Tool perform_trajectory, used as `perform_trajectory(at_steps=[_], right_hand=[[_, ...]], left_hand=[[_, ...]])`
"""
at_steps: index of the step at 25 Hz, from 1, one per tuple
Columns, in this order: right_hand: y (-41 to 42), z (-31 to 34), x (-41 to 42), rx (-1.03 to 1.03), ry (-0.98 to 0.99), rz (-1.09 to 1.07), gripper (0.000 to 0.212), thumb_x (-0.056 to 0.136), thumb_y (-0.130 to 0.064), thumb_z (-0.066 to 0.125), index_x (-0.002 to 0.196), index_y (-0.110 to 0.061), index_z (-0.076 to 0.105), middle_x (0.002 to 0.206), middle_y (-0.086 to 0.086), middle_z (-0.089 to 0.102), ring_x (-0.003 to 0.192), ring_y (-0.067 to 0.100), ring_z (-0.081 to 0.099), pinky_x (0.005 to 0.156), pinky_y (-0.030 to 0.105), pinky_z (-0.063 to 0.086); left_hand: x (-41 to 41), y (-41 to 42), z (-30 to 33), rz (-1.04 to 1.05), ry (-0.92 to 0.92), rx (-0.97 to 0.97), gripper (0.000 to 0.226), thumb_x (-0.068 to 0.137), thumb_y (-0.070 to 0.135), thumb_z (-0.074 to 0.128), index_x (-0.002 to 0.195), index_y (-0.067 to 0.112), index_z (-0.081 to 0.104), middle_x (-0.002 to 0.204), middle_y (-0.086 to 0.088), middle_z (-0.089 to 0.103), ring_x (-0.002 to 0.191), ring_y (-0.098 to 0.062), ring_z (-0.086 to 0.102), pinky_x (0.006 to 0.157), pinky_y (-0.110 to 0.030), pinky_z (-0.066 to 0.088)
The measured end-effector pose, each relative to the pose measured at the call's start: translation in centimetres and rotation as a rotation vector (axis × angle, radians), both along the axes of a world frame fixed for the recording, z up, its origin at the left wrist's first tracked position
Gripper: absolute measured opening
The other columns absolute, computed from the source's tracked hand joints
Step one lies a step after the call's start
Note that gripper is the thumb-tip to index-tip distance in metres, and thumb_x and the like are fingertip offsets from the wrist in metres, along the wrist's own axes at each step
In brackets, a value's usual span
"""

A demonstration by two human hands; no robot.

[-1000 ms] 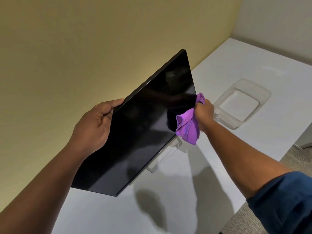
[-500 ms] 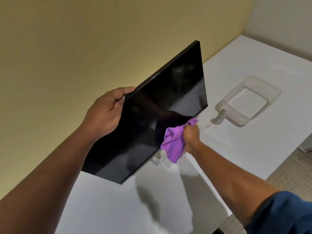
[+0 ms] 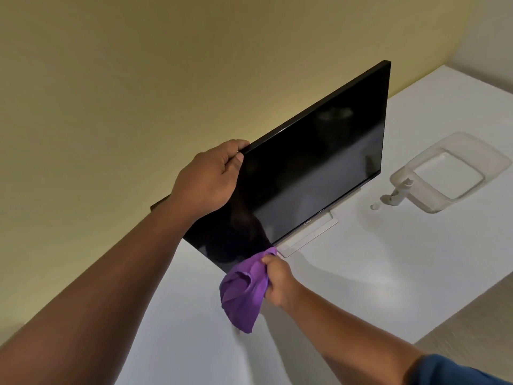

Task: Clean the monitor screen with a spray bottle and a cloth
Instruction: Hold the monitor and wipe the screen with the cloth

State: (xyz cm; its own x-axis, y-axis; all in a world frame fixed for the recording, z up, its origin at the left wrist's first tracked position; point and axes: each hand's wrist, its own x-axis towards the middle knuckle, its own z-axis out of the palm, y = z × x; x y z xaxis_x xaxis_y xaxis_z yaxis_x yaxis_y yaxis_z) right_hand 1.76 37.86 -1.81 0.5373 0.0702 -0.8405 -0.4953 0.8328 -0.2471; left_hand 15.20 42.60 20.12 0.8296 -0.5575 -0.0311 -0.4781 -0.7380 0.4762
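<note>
A: Two hands are working in the head view. The left hand (image 3: 206, 180) is gripping the monitor (image 3: 305, 173) by its top edge; the right hand (image 3: 277, 282) is clutching the purple cloth (image 3: 243, 293) at the screen's bottom edge.

B: Which way is the unwiped glass lying?

A: Toward one o'clock from the cloth, along the screen's long axis; the spray bottle (image 3: 399, 194) is standing at three o'clock, nearer the right hand

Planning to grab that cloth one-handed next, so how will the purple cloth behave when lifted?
Likely floppy: the purple cloth bunches and droops below the right hand gripping it. Probably light, since a few curled fingers carry it. It looks soft, so unlikely to slip or scratch the monitor.
</note>
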Motion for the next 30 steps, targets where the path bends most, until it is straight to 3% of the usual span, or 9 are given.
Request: perform_trajectory(at_steps=[3,7,12,14,17,20,22,26,30], right_hand=[[2.8,0.6,-0.2,0.044,0.025,0.093,0.022,0.096,-0.008,0.051,0.117,-0.010,0.053,0.097,0.015,0.059,0.089,0.028,0.061,0.073,0.037,0.054],[6.2,1.8,0.0,0.069,0.035,0.160,0.019,0.098,-0.009,0.050,0.114,-0.008,0.059,0.087,0.014,0.062,0.078,0.025,0.062,0.069,0.036,0.055],[7.5,7.3,2.1,-0.020,-0.069,0.230,0.010,0.100,-0.007,0.050,0.097,-0.014,0.057,0.069,0.007,0.060,0.063,0.020,0.058,0.059,0.031,0.053],[7.3,11.0,3.5,-0.026,-0.146,0.245,0.013,0.102,-0.011,0.047,0.091,-0.016,0.052,0.069,0.006,0.057,0.062,0.020,0.056,0.062,0.032,0.051],[6.9,16.1,4.7,-0.024,-0.260,0.269,0.028,0.102,-0.014,0.046,0.077,-0.013,0.059,0.072,0.008,0.062,0.063,0.023,0.059,0.065,0.032,0.053],[5.5,20.8,4.8,-0.090,-0.381,0.301,0.026,0.100,-0.011,0.048,0.078,-0.014,0.062,0.069,0.008,0.064,0.060,0.021,0.061,0.063,0.032,0.052],[3.9,23.0,4.7,-0.166,-0.432,0.303,0.022,0.096,-0.004,0.047,0.081,-0.011,0.062,0.064,0.008,0.062,0.055,0.020,0.061,0.059,0.031,0.051],[-0.4,25.1,4.1,-0.314,-0.445,0.277,0.017,0.095,-0.001,0.046,0.088,-0.007,0.061,0.062,0.007,0.060,0.051,0.020,0.059,0.058,0.032,0.050],[-6.1,25.3,3.0,-0.376,-0.444,0.175,0.011,0.097,-0.003,0.050,0.105,-0.008,0.057,0.064,0.005,0.055,0.054,0.020,0.056,0.057,0.034,0.048]], left_hand=[[-1.0,4.9,0.3,0.084,0.000,0.028,0.034,0.109,0.039,0.037,0.138,0.040,0.055,0.120,0.013,0.070,0.114,-0.016,0.063,0.098,-0.045,0.052],[-1.4,8.5,-0.2,0.137,0.079,-0.134,0.029,0.108,0.027,0.040,0.123,0.030,0.065,0.101,0.007,0.071,0.098,-0.020,0.065,0.090,-0.041,0.054],[-1.5,10.4,-0.4,0.291,0.336,-0.455,0.039,0.103,-0.001,0.040,0.125,0.019,0.065,0.123,0.001,0.070,0.115,-0.013,0.064,0.086,-0.019,0.047],[-1.3,10.6,0.1,0.289,0.410,-0.482,0.044,0.100,-0.007,0.038,0.125,0.019,0.062,0.126,-0.001,0.070,0.115,-0.010,0.063,0.086,-0.019,0.045],[-0.7,10.6,0.8,0.283,0.468,-0.419,0.047,0.096,-0.011,0.038,0.118,0.023,0.062,0.131,-0.004,0.067,0.099,-0.009,0.062,0.078,-0.023,0.044],[-0.4,10.6,2.0,0.241,0.491,-0.339,0.036,0.101,0.003,0.043,0.125,0.023,0.061,0.136,-0.004,0.062,0.108,-0.014,0.061,0.088,-0.027,0.046],[-0.8,10.5,2.7,0.216,0.478,-0.297,0.032,0.106,0.018,0.040,0.132,0.019,0.059,0.128,-0.002,0.061,0.113,-0.017,0.058,0.095,-0.032,0.044],[-1.7,10.1,3.5,0.204,0.502,-0.287,0.025,0.101,0.039,0.036,0.108,0.021,0.052,0.106,-0.006,0.055,0.098,-0.019,0.049,0.088,-0.037,0.037],[-2.1,9.6,4.3,0.140,0.377,-0.103,0.032,0.084,0.049,0.026,0.102,0.026,0.039,0.107,0.001,0.042,0.098,-0.014,0.036,0.087,-0.036,0.030]])
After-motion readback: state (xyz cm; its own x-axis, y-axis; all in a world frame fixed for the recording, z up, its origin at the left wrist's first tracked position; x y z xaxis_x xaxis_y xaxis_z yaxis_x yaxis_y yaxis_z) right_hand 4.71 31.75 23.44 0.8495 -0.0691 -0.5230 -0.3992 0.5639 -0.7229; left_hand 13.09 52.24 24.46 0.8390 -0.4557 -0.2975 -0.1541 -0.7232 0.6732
